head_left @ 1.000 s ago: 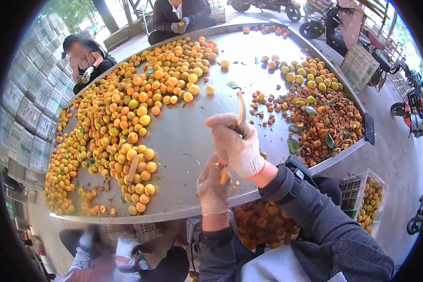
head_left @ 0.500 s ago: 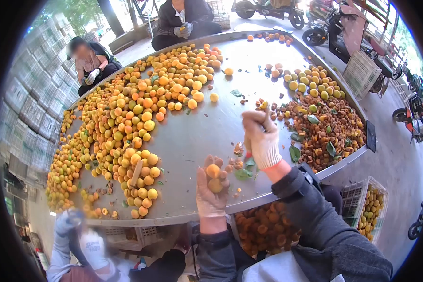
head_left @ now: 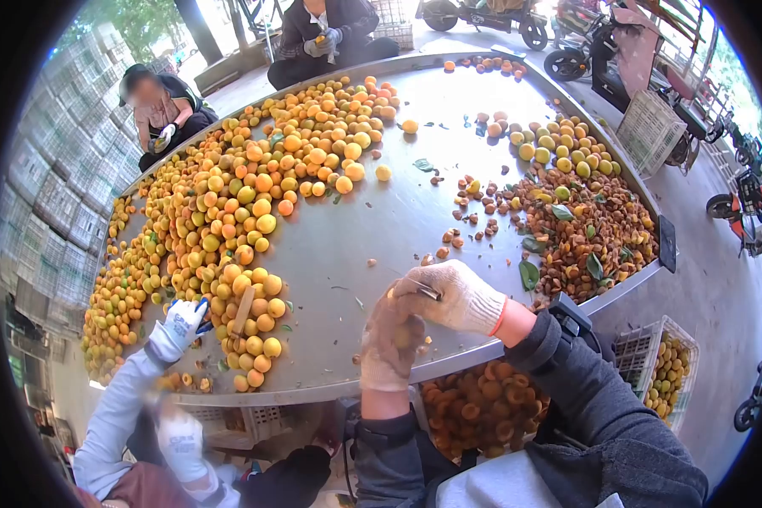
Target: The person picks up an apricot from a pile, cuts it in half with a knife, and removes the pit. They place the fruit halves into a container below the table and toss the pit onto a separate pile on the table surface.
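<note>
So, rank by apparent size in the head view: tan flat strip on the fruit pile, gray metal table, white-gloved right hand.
1. Gray metal table
2. White-gloved right hand
3. Tan flat strip

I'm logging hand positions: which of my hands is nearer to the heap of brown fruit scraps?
Right. Your right hand is left of the heap of brown fruit scraps; your left hand is farther left and closer to you.

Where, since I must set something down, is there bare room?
Mostly bare: the table between the fruit pile and scrap heap, and its far stretch beyond the lone fruit. Crowded: left under the pile, right under the heap.
</note>
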### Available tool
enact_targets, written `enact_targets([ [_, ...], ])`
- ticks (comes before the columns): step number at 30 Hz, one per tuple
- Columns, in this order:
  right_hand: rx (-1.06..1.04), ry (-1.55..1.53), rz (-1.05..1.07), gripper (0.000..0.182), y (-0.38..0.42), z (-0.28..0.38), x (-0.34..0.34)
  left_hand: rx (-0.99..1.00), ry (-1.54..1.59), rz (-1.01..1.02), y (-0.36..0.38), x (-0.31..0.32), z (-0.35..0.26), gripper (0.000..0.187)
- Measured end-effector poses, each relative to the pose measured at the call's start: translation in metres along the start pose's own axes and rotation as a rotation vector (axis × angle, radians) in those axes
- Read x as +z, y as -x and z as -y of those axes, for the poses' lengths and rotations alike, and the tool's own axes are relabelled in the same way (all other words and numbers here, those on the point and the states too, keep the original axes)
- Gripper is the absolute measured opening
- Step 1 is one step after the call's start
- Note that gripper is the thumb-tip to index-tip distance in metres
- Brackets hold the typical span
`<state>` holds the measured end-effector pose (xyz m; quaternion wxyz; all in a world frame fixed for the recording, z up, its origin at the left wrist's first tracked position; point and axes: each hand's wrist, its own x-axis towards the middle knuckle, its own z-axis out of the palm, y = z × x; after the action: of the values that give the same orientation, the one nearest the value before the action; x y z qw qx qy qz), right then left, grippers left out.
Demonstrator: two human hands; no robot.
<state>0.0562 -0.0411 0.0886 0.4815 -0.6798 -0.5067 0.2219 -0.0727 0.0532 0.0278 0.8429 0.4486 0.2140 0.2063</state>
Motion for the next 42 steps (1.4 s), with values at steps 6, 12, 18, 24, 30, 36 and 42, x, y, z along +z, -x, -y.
enact_targets([
  [6,0.056,0.030,-0.079,0.015,0.006,0.011,-0.002,0.126,-0.258,0.002,0.007,0.004,-0.003,0.044],
  [12,-0.024,0.568,0.037,0.020,0.009,0.021,0.025,-0.101,0.469,-0.153,-0.009,-0.001,0.013,0.042],
  [18,0.063,0.765,0.047,0.015,0.007,0.027,0.039,-0.120,0.606,-0.085,-0.007,-0.002,0.016,0.042],
  [24,-0.012,0.639,-0.024,0.011,0.014,0.019,0.034,-0.031,0.407,-0.058,-0.004,-0.003,0.017,0.041],
  [30,0.549,-0.534,-0.255,0.015,0.034,0.036,-0.017,-0.175,0.490,0.091,0.008,-0.019,-0.002,0.043],
  [36,0.580,-0.594,-0.317,0.018,0.037,0.029,-0.002,-0.346,0.383,-0.071,-0.002,0.008,0.028,0.040],
  [42,0.024,0.037,-0.237,0.015,0.025,-0.014,0.027,-0.289,0.462,-0.082,-0.008,0.007,0.033,0.042],
])
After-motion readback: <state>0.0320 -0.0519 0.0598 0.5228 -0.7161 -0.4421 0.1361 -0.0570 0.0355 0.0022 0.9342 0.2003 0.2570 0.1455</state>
